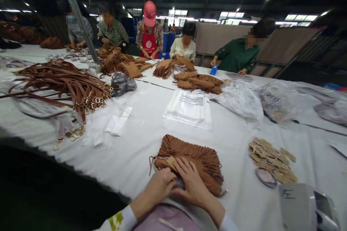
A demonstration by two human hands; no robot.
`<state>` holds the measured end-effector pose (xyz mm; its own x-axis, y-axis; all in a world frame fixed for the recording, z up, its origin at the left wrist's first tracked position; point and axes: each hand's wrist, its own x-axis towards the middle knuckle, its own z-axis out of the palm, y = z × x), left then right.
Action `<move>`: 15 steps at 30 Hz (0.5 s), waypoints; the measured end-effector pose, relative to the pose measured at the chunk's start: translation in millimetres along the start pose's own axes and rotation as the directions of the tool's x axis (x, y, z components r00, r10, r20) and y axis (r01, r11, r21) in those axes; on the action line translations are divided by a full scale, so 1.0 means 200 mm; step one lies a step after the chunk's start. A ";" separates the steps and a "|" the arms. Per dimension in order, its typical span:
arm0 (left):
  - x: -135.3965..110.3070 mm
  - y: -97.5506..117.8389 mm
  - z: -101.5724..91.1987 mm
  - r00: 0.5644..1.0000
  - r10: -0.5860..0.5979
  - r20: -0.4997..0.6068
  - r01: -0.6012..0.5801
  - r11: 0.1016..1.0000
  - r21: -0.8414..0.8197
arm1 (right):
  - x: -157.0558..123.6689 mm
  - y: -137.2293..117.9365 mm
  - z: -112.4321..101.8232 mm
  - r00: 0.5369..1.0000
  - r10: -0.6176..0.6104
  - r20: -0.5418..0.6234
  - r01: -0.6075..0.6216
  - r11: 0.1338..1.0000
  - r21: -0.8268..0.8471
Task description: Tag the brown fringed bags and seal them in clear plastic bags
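Tan card tag [171, 162] already on brown fringed suede-like bag [193, 150], still unwrapped; right hand [191, 179] spread flat; left hand [162, 183] curled, grip unclear.

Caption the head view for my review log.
Left hand and right hand at a fringed brown bag, tan tags heaped to the right.

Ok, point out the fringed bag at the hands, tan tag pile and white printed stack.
Fringed bag [195, 149], head view: its fringe.
Tan tag pile [271, 160], head view: its middle.
White printed stack [187, 109], head view: its top.
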<state>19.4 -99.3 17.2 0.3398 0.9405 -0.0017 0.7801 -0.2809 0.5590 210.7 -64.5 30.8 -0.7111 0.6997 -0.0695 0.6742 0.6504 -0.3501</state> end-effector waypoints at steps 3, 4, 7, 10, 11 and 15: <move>-0.08 -0.17 -0.10 0.945 -0.190 -0.266 0.167 0.980 -0.107 | -0.01 0.02 0.04 0.998 -0.025 -0.053 0.022 0.997 -0.072; -0.08 -0.23 -0.12 0.909 -0.276 -0.312 0.252 0.961 -0.115 | -0.01 0.02 0.05 0.997 -0.030 -0.075 0.023 0.996 -0.090; -0.04 -0.36 -0.14 0.883 -0.385 -0.268 0.379 0.922 -0.075 | -0.01 0.03 0.07 0.991 -0.040 -0.124 0.025 0.992 -0.122; 0.03 -0.41 -0.11 0.918 -0.349 -0.191 0.344 0.937 -0.057 | -0.02 0.02 0.07 0.990 -0.034 -0.136 0.018 0.993 -0.117; 0.04 -0.41 -0.09 0.923 -0.341 -0.179 0.337 0.940 -0.051 | -0.02 0.02 0.07 0.990 -0.024 -0.136 0.009 0.994 -0.110; 0.05 -0.40 -0.05 0.931 -0.325 -0.165 0.325 0.945 -0.026 | -0.03 0.02 0.06 0.992 0.009 -0.123 -0.017 0.998 -0.063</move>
<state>-45.4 -65.6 -19.1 -0.0236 0.9986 -0.0467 0.8341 0.0454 0.5497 214.5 -70.2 18.4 -0.6750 0.7366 0.0423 0.6976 0.6557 -0.2888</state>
